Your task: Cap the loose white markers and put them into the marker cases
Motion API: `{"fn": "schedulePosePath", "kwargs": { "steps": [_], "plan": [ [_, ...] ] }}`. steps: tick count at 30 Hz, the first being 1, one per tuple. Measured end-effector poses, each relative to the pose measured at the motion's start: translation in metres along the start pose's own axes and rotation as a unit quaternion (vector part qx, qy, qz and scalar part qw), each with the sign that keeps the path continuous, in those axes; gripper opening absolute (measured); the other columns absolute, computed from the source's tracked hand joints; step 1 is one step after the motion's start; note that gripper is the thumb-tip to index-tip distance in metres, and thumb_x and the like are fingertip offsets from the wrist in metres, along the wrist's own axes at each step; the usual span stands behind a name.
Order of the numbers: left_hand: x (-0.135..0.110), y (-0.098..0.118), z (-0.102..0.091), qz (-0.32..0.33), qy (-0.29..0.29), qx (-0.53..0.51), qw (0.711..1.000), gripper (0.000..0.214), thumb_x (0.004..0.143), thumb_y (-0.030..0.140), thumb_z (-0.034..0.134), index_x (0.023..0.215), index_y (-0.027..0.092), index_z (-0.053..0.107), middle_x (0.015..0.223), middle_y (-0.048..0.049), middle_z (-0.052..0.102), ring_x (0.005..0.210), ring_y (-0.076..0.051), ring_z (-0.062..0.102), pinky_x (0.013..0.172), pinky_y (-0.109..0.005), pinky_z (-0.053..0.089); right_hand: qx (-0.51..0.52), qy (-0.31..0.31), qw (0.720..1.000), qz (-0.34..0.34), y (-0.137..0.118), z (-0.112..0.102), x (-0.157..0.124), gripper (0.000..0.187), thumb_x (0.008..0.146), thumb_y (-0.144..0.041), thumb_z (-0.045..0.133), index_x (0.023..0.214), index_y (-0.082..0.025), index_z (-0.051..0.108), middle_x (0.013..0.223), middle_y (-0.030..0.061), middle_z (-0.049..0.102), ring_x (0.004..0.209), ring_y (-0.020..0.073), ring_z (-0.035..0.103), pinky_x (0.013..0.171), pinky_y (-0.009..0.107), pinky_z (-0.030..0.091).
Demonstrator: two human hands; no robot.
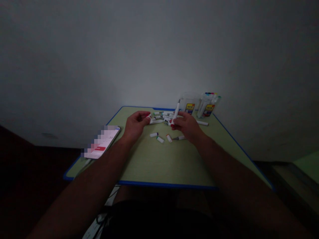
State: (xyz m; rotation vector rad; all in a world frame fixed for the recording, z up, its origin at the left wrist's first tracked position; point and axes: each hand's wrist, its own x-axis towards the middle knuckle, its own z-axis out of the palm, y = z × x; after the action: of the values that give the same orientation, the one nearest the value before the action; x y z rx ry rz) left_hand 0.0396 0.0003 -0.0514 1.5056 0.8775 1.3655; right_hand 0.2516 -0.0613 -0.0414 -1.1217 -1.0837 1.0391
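Two clear plastic marker cases stand upright at the bench's far right corner. The left case (189,103) bears a yellow, red and dark label; what it holds is too faint to tell. The right case (209,107), with a similar label, has slim markers in it, their pink, yellow, blue and green ends showing at the top.

The bench (159,167) has a pale green top edged in blue and stands against a plain grey wall (149,49); the room is dim. A lit phone (104,142) lies at its left edge.

The right hand (190,127) has its fingers closed around a white marker (176,111), which tilts above the bench, grey tip up and red end down. The left hand (134,126) pinches a small white-and-red piece, probably a cap (149,117). Between and beyond the hands lies a loose pile of markers (167,114); nearer, three loose caps (160,139) rest on the bench.
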Motion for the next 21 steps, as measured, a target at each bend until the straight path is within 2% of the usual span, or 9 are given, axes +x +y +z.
{"fn": "schedulePosePath", "kwargs": {
  "steps": [6,10,16,21],
  "plan": [
    [0.0008,-0.0040,0.0009,-0.012,-0.012,-0.018,1.000,0.039,0.065,0.037,0.080,0.096,0.015,0.069,0.080,-0.0028,0.069,0.072,-0.015,0.064,0.078,-0.036,0.055,0.063,-0.021,0.997,0.035,-0.0056,0.0002,-0.0028,0.018,0.078,-0.012,0.063,0.095,-0.015,0.066,0.093,0.0088,0.072,0.064,0.0126,0.063,0.067,0.033,0.060],
    [0.0008,-0.0046,0.0010,-0.014,-0.019,-0.030,0.999,0.038,0.065,0.036,0.081,0.094,0.015,0.068,0.078,-0.0023,0.069,0.069,-0.014,0.063,0.075,-0.034,0.054,0.078,-0.016,0.996,0.042,-0.0069,-0.0004,-0.0026,0.016,0.077,-0.011,0.062,0.091,-0.015,0.067,0.092,0.0084,0.072,0.063,0.0120,0.062,0.064,0.030,0.060],
    [0.0006,-0.0038,0.0011,-0.011,-0.019,-0.053,0.998,0.037,0.063,0.035,0.083,0.090,0.015,0.068,0.073,-0.0008,0.067,0.065,-0.013,0.062,0.069,-0.031,0.052,0.080,-0.021,0.995,0.046,-0.0077,0.0007,-0.0028,0.022,0.072,-0.009,0.064,0.093,-0.015,0.066,0.090,0.0084,0.072,0.062,0.0127,0.062,0.059,0.030,0.059],
    [0.0001,-0.0021,0.0022,-0.003,-0.013,-0.062,0.998,0.033,0.061,0.030,0.084,0.085,0.015,0.067,0.070,0.0006,0.066,0.063,-0.012,0.061,0.065,-0.028,0.050,0.078,-0.022,0.996,0.043,-0.0052,0.0005,-0.0029,0.038,0.067,-0.007,0.067,0.103,-0.018,0.063,0.087,0.0058,0.072,0.058,0.0137,0.063,0.055,0.030,0.059]
  ]
}}
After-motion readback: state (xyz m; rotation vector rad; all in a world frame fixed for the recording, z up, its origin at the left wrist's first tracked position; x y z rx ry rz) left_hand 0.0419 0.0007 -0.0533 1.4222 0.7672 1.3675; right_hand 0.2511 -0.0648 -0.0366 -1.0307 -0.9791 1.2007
